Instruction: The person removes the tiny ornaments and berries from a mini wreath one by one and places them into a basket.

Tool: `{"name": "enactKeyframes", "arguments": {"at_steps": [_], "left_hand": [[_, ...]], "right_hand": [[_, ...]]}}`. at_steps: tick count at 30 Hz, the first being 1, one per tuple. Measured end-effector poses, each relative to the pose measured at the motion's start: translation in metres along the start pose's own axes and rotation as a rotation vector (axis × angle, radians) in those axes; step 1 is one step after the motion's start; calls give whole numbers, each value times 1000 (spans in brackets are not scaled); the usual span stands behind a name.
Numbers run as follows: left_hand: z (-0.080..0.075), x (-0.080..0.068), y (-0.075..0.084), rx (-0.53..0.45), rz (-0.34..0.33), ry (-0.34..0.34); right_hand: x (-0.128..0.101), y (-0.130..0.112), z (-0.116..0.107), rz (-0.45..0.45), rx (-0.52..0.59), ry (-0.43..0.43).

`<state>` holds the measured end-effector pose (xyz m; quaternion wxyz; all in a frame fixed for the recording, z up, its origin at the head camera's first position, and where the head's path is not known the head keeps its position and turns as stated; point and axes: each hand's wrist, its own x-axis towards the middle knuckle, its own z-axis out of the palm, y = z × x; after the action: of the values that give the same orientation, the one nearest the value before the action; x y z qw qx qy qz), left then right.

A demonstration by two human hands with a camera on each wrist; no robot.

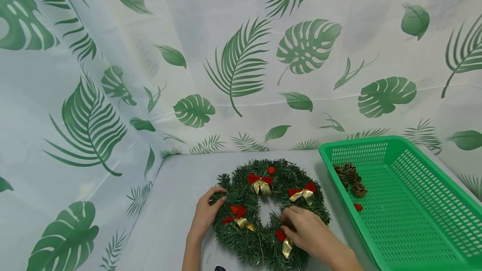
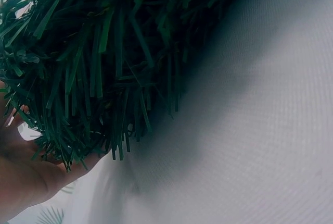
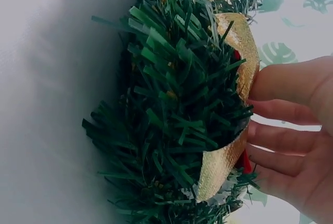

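Note:
A green tinsel wreath (image 1: 235, 244) lies on the white cloth, trimmed with several red and gold bows. At its left edge, my left hand (image 1: 206, 212) grips the greenery between thumb and fingers; the left wrist view shows that hand (image 2: 31, 182) partly hidden by the tinsel. My right hand (image 1: 308, 231) pinches the lower-right bow (image 1: 287, 246), which has a red top and gold tails. Seen from the right wrist, the fingertips meet the back of the gold ribbon (image 3: 221, 169). A red pom-pom (image 1: 271, 170) sits near the wreath's top, and other red pieces (image 1: 238, 210) are at its left.
A green plastic basket (image 1: 410, 216) stands to the right of the wreath. Inside it, along the left wall, are several pine cones (image 1: 350, 174) and a small red piece (image 1: 358, 207). A small black object (image 1: 220, 268) shows at the bottom edge. Leaf-print cloth (image 1: 241, 129) hangs behind.

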<state>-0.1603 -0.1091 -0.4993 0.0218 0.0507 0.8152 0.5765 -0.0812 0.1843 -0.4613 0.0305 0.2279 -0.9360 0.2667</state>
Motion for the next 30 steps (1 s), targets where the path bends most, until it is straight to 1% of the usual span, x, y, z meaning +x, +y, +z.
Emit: {"name": "enactKeyframes", "arguments": {"at_steps": [2, 4, 6, 8, 10, 13, 15, 18, 20, 24, 27, 30], "left_hand": [[1, 0, 1, 15, -7, 5], [3, 4, -7, 27, -11, 9], [3, 3, -9, 35, -11, 14], [3, 1, -3, 33, -10, 18], [2, -4, 6, 19, -6, 17], [0, -9, 16, 6, 11, 9], [-1, -9, 19, -4, 11, 1], [0, -6, 12, -3, 3, 1], [2, -2, 2, 2, 0, 5], [3, 4, -14, 14, 7, 5], [2, 5, -18, 10, 5, 3], [3, 6, -19, 11, -2, 8]], "right_hand": [[0, 1, -1, -1, 26, -7], [-1, 3, -3, 3, 65, -26], [-1, 4, -4, -5, 94, -27], [-1, 5, -6, -26, 107, -13], [-1, 6, -7, -53, 106, 12], [-2, 6, -8, -98, 103, 51], [-3, 7, -8, -130, 108, 81], [-4, 8, -9, -188, 118, 131], [-5, 8, -9, -222, 127, 162], [-7, 10, -12, -257, 144, 202], [-8, 11, -15, -286, 131, 238], [-8, 11, -18, -331, 95, 305]]}}
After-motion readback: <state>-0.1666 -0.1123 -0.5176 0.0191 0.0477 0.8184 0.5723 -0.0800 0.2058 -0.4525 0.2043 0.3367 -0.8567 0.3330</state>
